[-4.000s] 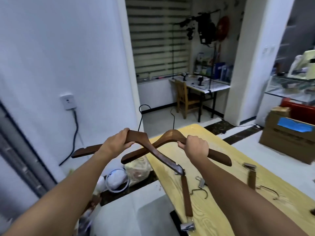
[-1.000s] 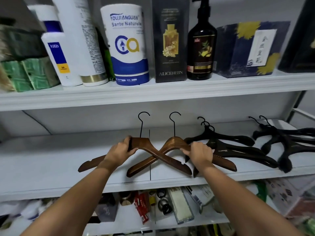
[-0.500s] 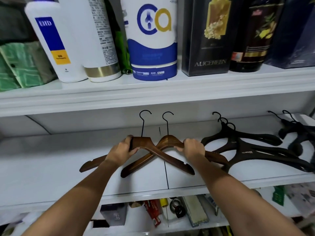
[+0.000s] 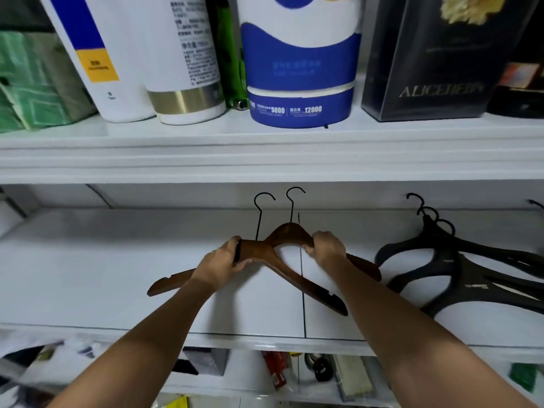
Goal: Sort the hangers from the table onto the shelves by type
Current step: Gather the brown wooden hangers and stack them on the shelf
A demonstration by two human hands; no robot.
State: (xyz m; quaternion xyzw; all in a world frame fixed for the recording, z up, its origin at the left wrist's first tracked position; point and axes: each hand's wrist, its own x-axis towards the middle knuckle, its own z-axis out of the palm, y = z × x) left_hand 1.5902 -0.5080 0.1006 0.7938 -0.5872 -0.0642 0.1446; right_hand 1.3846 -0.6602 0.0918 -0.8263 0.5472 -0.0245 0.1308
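Two brown wooden hangers with black wire hooks overlap over the white middle shelf (image 4: 88, 275). My left hand (image 4: 223, 260) grips the left wooden hanger (image 4: 294, 275) near its neck. My right hand (image 4: 326, 245) grips the right wooden hanger (image 4: 290, 232) on its right shoulder. Both hooks point toward the shelf's back wall. A pile of black plastic hangers (image 4: 459, 266) lies on the same shelf just to the right, close to the right wooden hanger's arm tip. Whether the wooden hangers touch the shelf I cannot tell.
The upper shelf (image 4: 265, 154) carries white bottles (image 4: 182, 54), a blue-and-white canister (image 4: 300, 63), a black box (image 4: 435, 57) and green packets (image 4: 35, 83). A lower shelf below holds small packaged items (image 4: 323, 375). Bare white shelf surface lies left of the hangers.
I have moved closer to the shelf. The two wooden hangers have slid together so they overlap more, and they sit deeper over the middle shelf. Four seconds ago I carried them beside the table.
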